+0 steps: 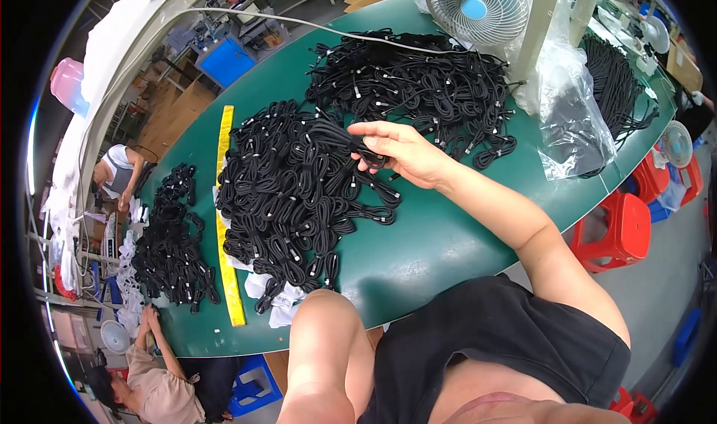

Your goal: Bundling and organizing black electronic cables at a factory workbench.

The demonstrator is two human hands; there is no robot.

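My right hand [399, 154] is over the green table, its fingers and thumb closed around a black cable bundle [334, 131]. That bundle lies at the upper right edge of a large pile of coiled black cables [287, 178], many with small silvery connectors. At the bottom, my left arm [325, 342] rises bent toward the table edge; my left hand does not show. Farther back spreads a second cable pile [411, 80], looser and more tangled.
A yellow strip [225, 215] divides the big pile from a smaller cable pile [172, 245] at left. A fan [478, 7], a post [539, 32] and a clear plastic bag [571, 129] stand or lie at the back right. Two people work at left; red stools [618, 230] stand right.
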